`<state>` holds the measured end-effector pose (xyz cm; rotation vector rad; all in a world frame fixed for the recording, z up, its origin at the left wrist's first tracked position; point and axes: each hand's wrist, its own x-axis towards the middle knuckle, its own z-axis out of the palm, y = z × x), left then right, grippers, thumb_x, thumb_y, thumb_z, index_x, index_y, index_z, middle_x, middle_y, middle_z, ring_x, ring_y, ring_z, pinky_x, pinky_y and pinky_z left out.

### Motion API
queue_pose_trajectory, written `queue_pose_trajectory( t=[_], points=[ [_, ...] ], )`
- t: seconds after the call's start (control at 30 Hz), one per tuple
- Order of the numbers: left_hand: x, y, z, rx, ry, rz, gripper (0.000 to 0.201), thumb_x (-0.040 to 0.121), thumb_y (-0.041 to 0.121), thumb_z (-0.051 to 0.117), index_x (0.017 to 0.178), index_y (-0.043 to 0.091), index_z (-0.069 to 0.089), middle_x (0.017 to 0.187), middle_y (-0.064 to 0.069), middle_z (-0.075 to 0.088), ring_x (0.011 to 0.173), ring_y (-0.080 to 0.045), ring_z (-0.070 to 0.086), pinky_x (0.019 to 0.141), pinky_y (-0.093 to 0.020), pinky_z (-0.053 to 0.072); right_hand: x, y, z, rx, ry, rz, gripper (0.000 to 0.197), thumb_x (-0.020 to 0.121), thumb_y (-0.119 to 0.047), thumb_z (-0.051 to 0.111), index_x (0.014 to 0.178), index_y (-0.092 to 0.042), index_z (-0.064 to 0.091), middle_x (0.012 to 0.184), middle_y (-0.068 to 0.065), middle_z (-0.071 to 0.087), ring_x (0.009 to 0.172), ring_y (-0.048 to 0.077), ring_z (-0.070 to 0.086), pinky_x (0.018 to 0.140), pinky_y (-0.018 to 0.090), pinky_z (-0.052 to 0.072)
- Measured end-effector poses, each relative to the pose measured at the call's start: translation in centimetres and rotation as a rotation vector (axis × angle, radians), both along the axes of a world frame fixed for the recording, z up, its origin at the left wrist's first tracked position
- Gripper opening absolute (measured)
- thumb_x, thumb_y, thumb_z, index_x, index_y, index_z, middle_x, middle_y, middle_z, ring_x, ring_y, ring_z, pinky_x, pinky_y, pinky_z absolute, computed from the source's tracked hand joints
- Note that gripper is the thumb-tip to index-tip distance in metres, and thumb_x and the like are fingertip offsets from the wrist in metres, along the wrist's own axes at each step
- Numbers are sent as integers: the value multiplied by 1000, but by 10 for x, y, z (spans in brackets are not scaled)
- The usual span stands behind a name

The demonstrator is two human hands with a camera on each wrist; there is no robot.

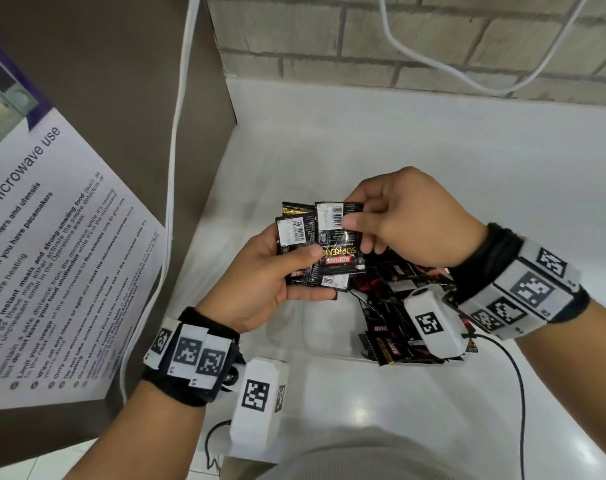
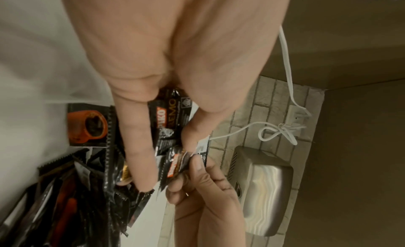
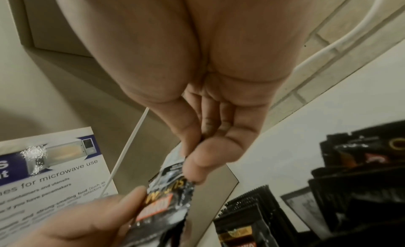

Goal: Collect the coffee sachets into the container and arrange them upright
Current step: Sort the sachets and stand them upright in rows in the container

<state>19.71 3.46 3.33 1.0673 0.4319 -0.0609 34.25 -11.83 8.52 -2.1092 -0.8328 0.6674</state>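
A person's two hands work over a white counter (image 1: 415, 161). Nearest, a heap of black coffee sachets (image 1: 391, 299) lies jumbled below the right wrist; whether the heap sits inside a container cannot be told. Above it, the left hand (image 1: 260, 285) grips a fanned stack (image 1: 292, 237) of sachets, thumb curled over the front and fingers behind. The right hand (image 1: 408, 220) pinches the top sachet (image 1: 339, 240) by its upper edge between thumb and forefinger, against the stack. To the left, a microwave notice (image 1: 52, 258) and a white cable (image 1: 175, 140) hang on a brown panel. A brick wall (image 1: 363, 39) stands behind the counter.
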Motion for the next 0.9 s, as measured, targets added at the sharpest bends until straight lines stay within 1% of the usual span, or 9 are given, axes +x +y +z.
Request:
queue_pose_trajectory(
  t=[0.2, 0.3, 0.37, 0.43, 0.5, 0.6, 0.7, 0.8, 0.9],
  points=[
    [0, -1, 0, -24, -27, 24, 41, 85, 9, 66, 125, 12, 62, 117, -11, 76, 100, -31, 76, 68, -35, 64, -1, -4, 2, 111, -16, -133, 8, 94, -12, 68, 91, -16, 75, 59, 0, 71, 45, 12, 63, 50, 22, 51],
    [-1, 0, -2, -41, -7, 53, 35, 92, 1, 61, 126, 10, 61, 115, -14, 76, 95, -35, 77, 66, -30, 63, 2, -4, 12, 248, -8, -230, 10, 94, -10, 69, 87, -16, 71, 69, 0, 73, 49, 18, 68, 47, 28, 53],
    [-1, 1, -3, -42, 10, 64, 32, 100, -3, 54, 130, 6, 60, 117, -19, 75, 94, -43, 76, 65, -29, 63, 4, -3, 18, 399, 10, -261, 5, 91, -8, 73, 90, -14, 73, 77, 3, 76, 57, 25, 72, 53, 33, 58],
    [0, 0, -2, -64, 25, 99, 30, 103, -4, 49, 129, 3, 61, 119, -23, 73, 97, -48, 74, 65, -30, 64, 3, -4, 22, 488, -12, -156, 10, 85, -6, 79, 94, -7, 77, 83, 4, 78, 73, 23, 75, 73, 36, 62],
    [2, 0, 1, -105, 18, 153, 28, 102, -6, 44, 122, 1, 63, 114, -23, 74, 96, -46, 74, 63, -33, 64, -1, -4, 19, 439, -65, 58, 15, 79, -5, 84, 93, -6, 79, 93, 5, 78, 88, 21, 75, 87, 38, 60],
    [4, 2, 6, -171, -30, 191, 30, 102, -5, 39, 122, -3, 62, 103, -19, 77, 84, -37, 77, 67, -39, 66, -4, -5, 4, 225, -278, 265, 22, 76, -1, 85, 88, -19, 82, 99, -5, 73, 89, 12, 70, 86, 34, 56],
    [4, 4, 10, -184, -55, 174, 33, 102, 5, 47, 131, -6, 58, 111, -21, 75, 91, -36, 77, 72, -40, 66, -6, -5, -7, 149, -326, 327, 30, 77, 0, 82, 91, -26, 82, 104, -10, 67, 86, 8, 63, 82, 27, 54],
    [3, 5, 8, -101, -77, 132, 48, 86, 3, 63, 133, -3, 58, 111, -17, 75, 95, -32, 76, 71, -37, 65, -6, -6, -6, 108, -353, 375, 34, 77, 0, 76, 96, -28, 81, 107, -10, 65, 91, 6, 62, 78, 12, 45],
    [2, 4, 3, -38, -86, 109, 60, 78, -1, 67, 137, 0, 55, 116, -18, 74, 98, -34, 75, 72, -38, 64, -4, -7, 0, 71, -335, 371, 33, 78, -1, 70, 95, -28, 79, 101, -7, 64, 86, 9, 61, 73, 10, 41]
  ],
)
